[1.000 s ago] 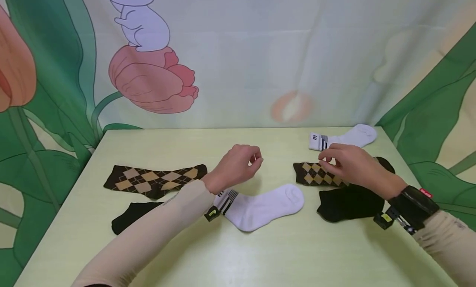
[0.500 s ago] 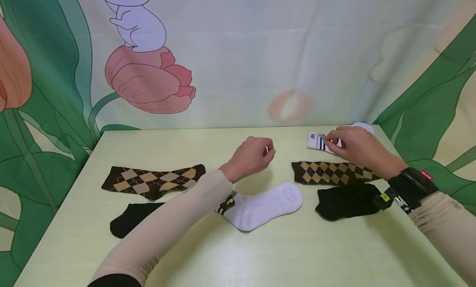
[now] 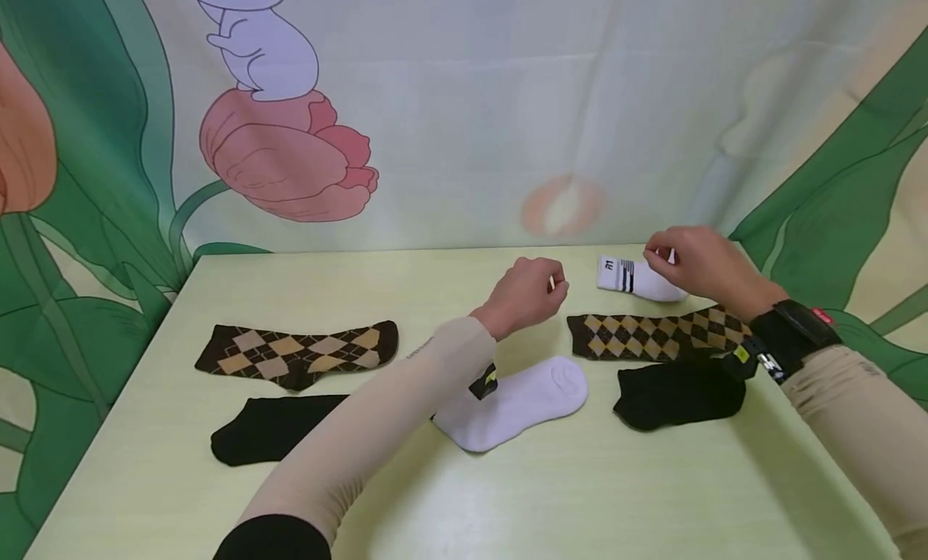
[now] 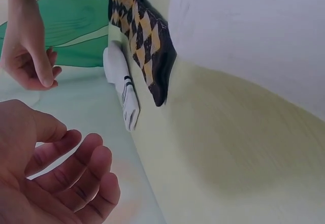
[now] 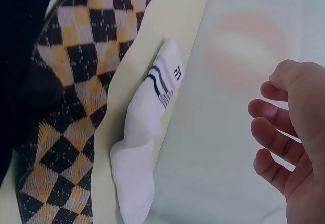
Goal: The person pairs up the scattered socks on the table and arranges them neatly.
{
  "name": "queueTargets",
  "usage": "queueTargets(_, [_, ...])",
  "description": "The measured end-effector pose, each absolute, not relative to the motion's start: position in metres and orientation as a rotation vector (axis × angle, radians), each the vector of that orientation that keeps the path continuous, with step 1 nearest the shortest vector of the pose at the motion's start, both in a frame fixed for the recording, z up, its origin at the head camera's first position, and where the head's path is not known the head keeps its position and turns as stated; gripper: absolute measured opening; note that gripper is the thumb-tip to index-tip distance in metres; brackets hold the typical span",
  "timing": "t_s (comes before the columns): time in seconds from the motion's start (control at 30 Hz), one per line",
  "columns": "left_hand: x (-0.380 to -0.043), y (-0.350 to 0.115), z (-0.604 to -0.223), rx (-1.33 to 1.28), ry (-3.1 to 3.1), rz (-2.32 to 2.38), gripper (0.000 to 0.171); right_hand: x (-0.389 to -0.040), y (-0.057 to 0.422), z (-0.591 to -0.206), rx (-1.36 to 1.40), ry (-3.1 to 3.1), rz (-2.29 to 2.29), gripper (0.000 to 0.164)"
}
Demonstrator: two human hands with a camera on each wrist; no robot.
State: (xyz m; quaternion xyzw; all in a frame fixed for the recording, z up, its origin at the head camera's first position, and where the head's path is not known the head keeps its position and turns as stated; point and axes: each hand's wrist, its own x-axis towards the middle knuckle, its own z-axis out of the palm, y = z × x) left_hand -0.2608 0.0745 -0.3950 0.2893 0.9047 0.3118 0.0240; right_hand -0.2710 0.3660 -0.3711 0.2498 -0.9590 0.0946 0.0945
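Observation:
My left hand [image 3: 524, 296] hovers over the middle of the table, fingers loosely curled around nothing. Below it lies a white sock [image 3: 540, 395], its striped cuff hidden behind my forearm. At the back right my right hand [image 3: 699, 262] hangs in the air, thumb and forefinger close together. The right wrist view shows those fingers apart from the other white sock [image 5: 137, 127], which has black stripes and lettering at its cuff. In the head view this hand overlaps that sock's toe end. Just in front lies a brown argyle sock [image 3: 638, 337], then a black sock [image 3: 677, 395].
On the table's [image 3: 580, 504] left side lie a second argyle sock [image 3: 290, 357] and a second black sock [image 3: 271, 427], the latter partly behind my left sleeve [image 3: 377, 431]. A printed curtain [image 3: 449, 125] hangs along the back edge.
My left hand has moved right and slightly away from me. My right hand has moved from over the right argyle sock to the back white sock. The socks lie as before.

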Motion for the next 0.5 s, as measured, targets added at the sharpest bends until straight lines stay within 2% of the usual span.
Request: queueTargets(0.5, [-0.276,0.12,-0.406,0.839,2.826,0.83,0.023,-0.295,0.383,-0.379,0.663,-2.913,0.264,0.018])
